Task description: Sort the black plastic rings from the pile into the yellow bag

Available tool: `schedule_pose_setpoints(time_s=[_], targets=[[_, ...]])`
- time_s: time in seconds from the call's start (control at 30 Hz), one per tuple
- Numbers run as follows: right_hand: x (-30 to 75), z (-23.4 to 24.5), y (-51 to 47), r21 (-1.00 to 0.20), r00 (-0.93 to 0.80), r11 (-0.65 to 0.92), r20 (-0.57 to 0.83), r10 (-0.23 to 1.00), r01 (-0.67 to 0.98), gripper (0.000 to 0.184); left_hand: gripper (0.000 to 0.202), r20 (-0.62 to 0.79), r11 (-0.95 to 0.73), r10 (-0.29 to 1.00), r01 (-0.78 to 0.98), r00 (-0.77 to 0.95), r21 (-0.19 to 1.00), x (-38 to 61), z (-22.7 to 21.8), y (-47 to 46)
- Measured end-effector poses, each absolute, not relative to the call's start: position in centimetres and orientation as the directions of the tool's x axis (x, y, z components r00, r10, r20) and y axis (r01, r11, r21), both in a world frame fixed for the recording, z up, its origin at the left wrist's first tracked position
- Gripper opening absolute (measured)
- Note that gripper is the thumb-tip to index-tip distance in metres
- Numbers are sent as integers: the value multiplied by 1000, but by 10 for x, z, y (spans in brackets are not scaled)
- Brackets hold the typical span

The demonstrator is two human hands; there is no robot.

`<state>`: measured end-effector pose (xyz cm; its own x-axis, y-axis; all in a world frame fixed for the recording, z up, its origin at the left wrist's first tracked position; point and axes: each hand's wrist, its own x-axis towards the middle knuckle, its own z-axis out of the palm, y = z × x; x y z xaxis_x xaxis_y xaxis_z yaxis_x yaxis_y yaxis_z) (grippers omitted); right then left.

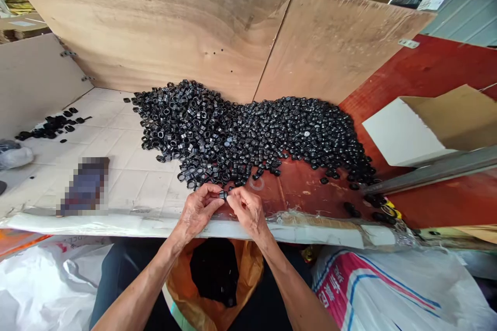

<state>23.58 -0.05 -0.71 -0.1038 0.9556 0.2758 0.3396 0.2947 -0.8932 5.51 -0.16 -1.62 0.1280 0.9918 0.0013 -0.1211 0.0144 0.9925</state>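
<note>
Near the front edge of the worktable, my left hand (198,209) pinches a small black plastic part (222,195) between thumb and fingers. My right hand (248,209) meets it from the other side, its fingertips closed at the same part. Just beyond my hands lies a heap of black ring-shaped parts (182,119). It runs into a second heap of small black caps (306,129) on the right. Below my hands, between my legs, an orange bag (250,269) stands open with black pieces (215,269) inside.
A wooden board (174,26) walls off the back. On the left are a pixelated flat object (86,186) and a few loose black pieces (54,125). An open carton (407,132) and a metal bar (430,170) are at right. White sacks (404,289) flank my legs.
</note>
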Motion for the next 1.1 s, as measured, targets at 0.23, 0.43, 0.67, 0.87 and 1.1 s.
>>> schedule_pose_setpoints(time_s=[0.23, 0.43, 0.67, 0.87, 1.1], targets=[[236, -10, -1, -899, -86, 286, 274, 958, 332, 24, 33, 13, 2, 988, -98, 151, 995, 54, -15, -3], [235, -10, -2, -898, -90, 299, 286, 954, 322, 24, 35, 5, 14, 985, -110, 170, 994, 53, -21, -1], [236, -8, -3, -908, -118, 312, 290, 950, 279, 18, 37, -35, 62, 985, -159, 166, 985, 55, -14, -1], [236, -12, -2, -917, -147, 280, 246, 958, 285, 18, 34, -27, 61, 981, -175, 194, 983, 56, -14, -2], [235, -11, -3, -898, -114, 317, 296, 948, 304, 18, 29, -8, 36, 985, -155, 175, 987, 57, -15, -5]])
